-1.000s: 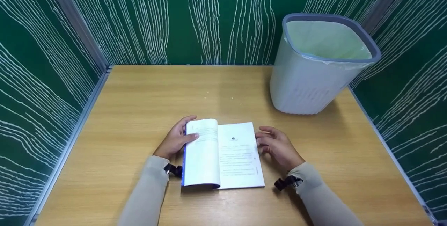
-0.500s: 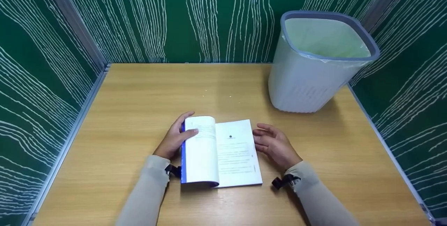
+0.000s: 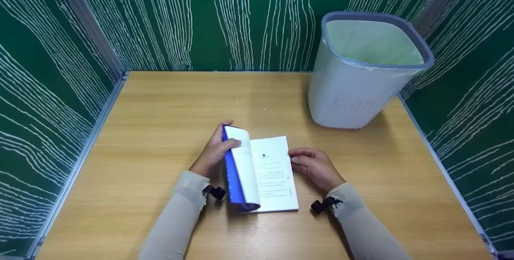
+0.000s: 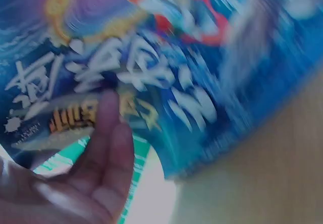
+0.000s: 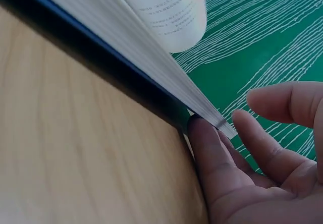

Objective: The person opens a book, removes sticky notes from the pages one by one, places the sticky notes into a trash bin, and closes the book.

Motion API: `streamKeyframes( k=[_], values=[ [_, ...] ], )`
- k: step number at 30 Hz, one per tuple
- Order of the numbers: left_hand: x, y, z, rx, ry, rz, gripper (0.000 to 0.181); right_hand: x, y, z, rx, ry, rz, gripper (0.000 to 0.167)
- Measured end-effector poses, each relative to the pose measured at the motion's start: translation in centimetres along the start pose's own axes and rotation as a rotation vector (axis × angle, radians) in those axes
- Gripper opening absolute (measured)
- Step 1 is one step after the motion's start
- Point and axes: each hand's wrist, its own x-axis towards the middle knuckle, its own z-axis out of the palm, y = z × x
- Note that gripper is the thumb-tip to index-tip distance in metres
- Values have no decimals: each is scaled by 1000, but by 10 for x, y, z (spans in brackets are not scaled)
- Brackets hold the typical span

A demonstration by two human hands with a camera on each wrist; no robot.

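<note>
An open book [image 3: 275, 183] lies on the wooden table, its right-hand page facing up. My left hand [image 3: 215, 151] holds the front cover and a curled bunch of pages at the top left, thumb on the page and fingers behind. That side stands tilted, showing the blue outside of the cover [image 3: 235, 179]. The left wrist view shows the illustrated cover [image 4: 146, 77], slightly blurred, with the fingers against it. At the book's right edge is my right hand [image 3: 317, 168]. In the right wrist view, some of its fingers touch the underside near a corner, while thumb and index finger stay apart from the book.
A pale waste bin [image 3: 349, 95] with a grey rim and a light liner stands at the back right of the table [image 3: 172, 103]. Green panels [image 3: 225, 19] with white wavy lines enclose the back and both sides. Tiny white specks lie beyond the book.
My left hand has moved right and slightly away from me, raising the cover and pages from nearly flat to a steeper tilt. The right hand stays by the book's right edge.
</note>
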Motion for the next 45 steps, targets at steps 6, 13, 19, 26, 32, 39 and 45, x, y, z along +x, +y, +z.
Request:
streamKeyframes(
  k=[6,13,19,26,32,39,45],
  values=[
    [12,10,42,329,-29,64,56,-3,5,-4,-41,25,-9,37],
    [22,21,86,871,-42,54,54,-3,6,0,-120,13,-56,33],
    [30,13,115,1126,-74,12,63,-2,6,2,-107,-7,-36,41],
    [32,1,116,1148,-205,15,83,-4,6,3,-235,46,-70,41],
    [20,4,68,1107,-300,95,72,0,10,12,-240,117,-118,45],
    [-19,2,12,1225,-397,88,80,1,9,15,-315,189,-173,45],
    [-39,-11,1,1214,-455,81,105,-3,2,7,-514,220,-212,34]
  ],
)
